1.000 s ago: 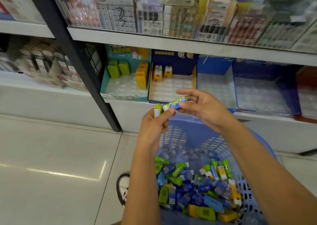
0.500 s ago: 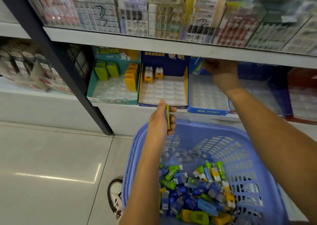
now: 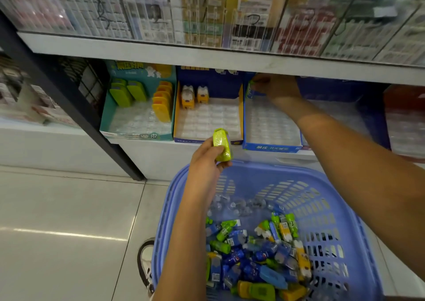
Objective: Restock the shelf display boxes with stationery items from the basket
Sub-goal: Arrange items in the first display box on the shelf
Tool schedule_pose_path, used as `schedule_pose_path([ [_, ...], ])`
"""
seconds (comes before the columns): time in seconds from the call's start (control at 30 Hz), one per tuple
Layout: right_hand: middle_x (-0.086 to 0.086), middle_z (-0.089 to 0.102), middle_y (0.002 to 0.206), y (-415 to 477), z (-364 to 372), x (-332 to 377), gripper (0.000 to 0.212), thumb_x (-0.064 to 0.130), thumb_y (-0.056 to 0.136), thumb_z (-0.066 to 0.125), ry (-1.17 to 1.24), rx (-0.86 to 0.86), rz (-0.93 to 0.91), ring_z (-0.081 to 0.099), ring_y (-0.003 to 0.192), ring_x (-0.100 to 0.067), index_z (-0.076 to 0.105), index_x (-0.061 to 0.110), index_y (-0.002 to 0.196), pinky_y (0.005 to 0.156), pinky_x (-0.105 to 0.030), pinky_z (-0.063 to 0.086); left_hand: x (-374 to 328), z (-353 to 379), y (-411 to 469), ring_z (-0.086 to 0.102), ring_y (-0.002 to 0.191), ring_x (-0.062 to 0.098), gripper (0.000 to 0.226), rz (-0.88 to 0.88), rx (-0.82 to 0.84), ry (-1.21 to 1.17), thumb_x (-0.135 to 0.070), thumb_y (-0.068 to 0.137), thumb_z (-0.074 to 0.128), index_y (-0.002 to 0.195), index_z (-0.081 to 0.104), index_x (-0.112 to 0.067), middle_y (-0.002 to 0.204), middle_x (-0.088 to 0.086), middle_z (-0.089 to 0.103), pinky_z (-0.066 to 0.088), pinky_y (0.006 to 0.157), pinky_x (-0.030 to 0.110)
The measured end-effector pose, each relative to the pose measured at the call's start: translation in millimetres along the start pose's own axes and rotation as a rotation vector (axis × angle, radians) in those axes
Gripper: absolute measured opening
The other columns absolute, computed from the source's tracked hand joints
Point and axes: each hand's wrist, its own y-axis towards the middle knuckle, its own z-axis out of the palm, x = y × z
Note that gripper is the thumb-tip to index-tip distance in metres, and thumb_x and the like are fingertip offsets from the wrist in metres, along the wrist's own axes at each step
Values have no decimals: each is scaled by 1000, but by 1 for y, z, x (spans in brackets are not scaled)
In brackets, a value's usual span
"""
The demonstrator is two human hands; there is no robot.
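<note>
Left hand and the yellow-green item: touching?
Touching. The head view shows the left hand gripping the yellow-green item, with the thumb pressed across its front and the fingers curled behind it.

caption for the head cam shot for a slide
Left hand holds a yellow-green item above the basket; right hand reaches deep into a blue display box.

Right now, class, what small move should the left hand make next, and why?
Probably move the left hand left and forward to the teal box: it holds a lime item that looks like the lime ones standing at that box's back, with bare slots in front. The right hand is busy at the blue box's back.
</note>
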Motion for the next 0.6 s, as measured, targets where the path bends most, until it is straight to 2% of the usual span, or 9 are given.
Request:
schedule_pose_path([
  [0.1,-12,62,124,-2,-4,5,27,21,94,56,-57,18,11,53,118,-25,66,5,114,101,-27,37,3,-7,-4,62,80,12,24,96,57,47,-4,95,49,109,64,-16,93,1,65,53,67,21],
  [0.2,-20,62,119,-12,-9,13,31,19,92,59,-95,4,23,54,115,-30,62,-5,111,99,-32,40,1,-10,-8,67,81,13,23,145,27,58,-4,91,57,113,64,-7,89,2,68,56,74,25],
  [0.27,-18,64,115,-31,-13,19,28,20,90,61,-103,-97,11,57,109,-28,63,0,109,94,-30,44,-1,-12,-10,67,79,11,22,164,-12,61,-6,90,60,112,66,-7,87,1,69,56,73,25],
  [0.3,-14,67,110,-43,-14,22,21,18,88,62,-27,-116,12,61,100,-24,66,6,105,88,-28,48,-3,-13,-11,67,79,9,19,163,-20,51,-8,91,60,107,68,-12,87,0,70,55,71,23],
  [0.33,-9,70,102,-58,-14,26,12,14,87,64,140,-56,21,63,88,-18,68,12,99,79,-24,52,-6,-14,-12,67,77,7,16,160,-22,34,-10,92,59,102,70,-17,86,-3,71,55,69,21],
  [0.4,0,73,88,-93,-14,39,14,14,83,69,535,247,19,66,73,-12,69,22,94,66,-19,54,-11,-15,-13,66,74,4,14,191,-23,56,-12,92,59,98,69,-20,81,-7,72,54,66,19],
  [0.5,0,73,99,-129,-4,57,34,28,73,72,670,572,-2,70,86,-14,66,28,107,72,-19,55,-18,-16,-13,67,70,6,12,276,-84,109,-12,89,64,101,66,-11,75,-4,71,53,64,18],
  [0.53,-2,72,103,-137,4,63,36,26,72,73,678,597,-10,69,91,-13,65,28,107,75,-19,55,-21,-17,-14,68,72,8,12,287,-116,71,-13,88,65,100,65,-10,77,-2,72,54,65,19],
  [0.6,-3,72,102,-147,22,76,30,14,76,73,727,518,-3,68,91,-10,67,20,105,76,-18,54,-27,-20,-14,69,81,14,16,283,-168,-76,-13,89,63,104,61,-6,91,6,71,56,71,23],
])
